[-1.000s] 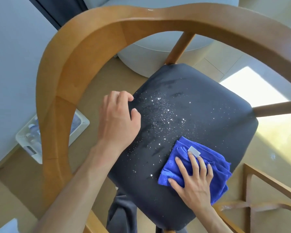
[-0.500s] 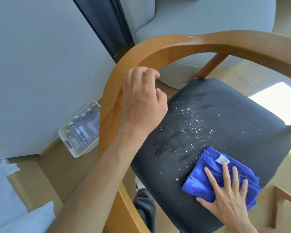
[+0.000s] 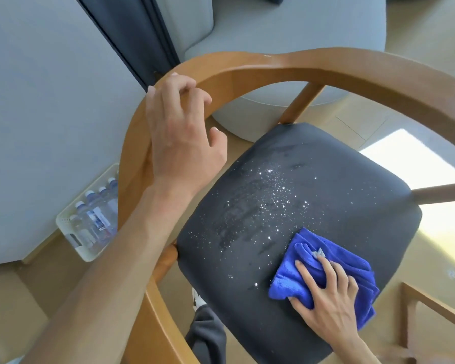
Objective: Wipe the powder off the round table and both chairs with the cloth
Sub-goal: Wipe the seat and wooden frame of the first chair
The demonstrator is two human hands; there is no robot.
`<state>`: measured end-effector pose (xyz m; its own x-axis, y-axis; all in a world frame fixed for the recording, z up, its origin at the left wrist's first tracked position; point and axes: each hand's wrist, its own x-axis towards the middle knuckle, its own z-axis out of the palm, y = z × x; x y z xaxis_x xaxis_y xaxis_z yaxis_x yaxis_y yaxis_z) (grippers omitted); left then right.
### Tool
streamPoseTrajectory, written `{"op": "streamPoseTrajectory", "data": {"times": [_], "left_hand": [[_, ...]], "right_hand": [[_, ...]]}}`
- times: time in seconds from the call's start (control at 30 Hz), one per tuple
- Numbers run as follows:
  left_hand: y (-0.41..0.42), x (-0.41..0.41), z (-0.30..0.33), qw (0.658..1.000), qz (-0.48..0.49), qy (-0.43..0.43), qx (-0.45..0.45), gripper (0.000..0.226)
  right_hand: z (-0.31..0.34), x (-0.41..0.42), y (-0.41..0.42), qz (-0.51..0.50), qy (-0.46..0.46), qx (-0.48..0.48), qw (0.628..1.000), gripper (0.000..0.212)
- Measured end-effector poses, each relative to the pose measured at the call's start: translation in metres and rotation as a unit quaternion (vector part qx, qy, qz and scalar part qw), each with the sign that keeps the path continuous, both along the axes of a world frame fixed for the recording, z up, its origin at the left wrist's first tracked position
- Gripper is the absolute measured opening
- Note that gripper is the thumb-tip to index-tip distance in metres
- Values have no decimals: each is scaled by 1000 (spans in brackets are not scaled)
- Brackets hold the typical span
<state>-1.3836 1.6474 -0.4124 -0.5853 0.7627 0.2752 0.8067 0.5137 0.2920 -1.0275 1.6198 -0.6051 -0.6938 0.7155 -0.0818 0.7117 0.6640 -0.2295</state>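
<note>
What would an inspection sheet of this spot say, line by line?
Surface: dark chair seat, white powder scattered mid-seat, wiped streaks beside it.
Job's things: blue cloth folded, flat on the seat's near right part.
Clutter: white basket of bottles on the floor.
Hands: left hand rests on the wooden armrest, fingers curled over it; right hand presses the cloth, fingers spread.
Cables: nothing seen.
Surroundings: grey sofa, dark curtain, sunlit floor.

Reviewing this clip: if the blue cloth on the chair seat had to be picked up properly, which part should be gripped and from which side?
Probably the bunched folds at the blue cloth's upper-left end, pinched from above: they stand proud of the dark seat and lie clear of the right hand pressing the rest.
</note>
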Motion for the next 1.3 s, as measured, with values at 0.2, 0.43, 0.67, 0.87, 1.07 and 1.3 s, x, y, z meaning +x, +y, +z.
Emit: {"op": "streamPoseTrajectory", "data": {"times": [0.2,0.43,0.67,0.87,1.07,1.3], "left_hand": [[3,2,-14,998,1,61,-27,37],[4,1,-20,996,8,85,-21,35],[10,3,-25,994,35,99,-12,33],[6,1,-26,994,23,108,-21,34],[5,-3,-27,994,13,107,-19,35],[5,-3,-27,994,11,104,-10,36]], "right_hand": [[-10,-3,1,9,18,11,1000,56],[-17,-60,18,64,30,19,997,55],[-23,-73,26,72,40,20,996,52],[-10,-158,76,-43,28,48,998,51],[-13,-221,138,-116,-21,24,993,63],[-3,-232,95,-78,-4,7,997,54]]}}
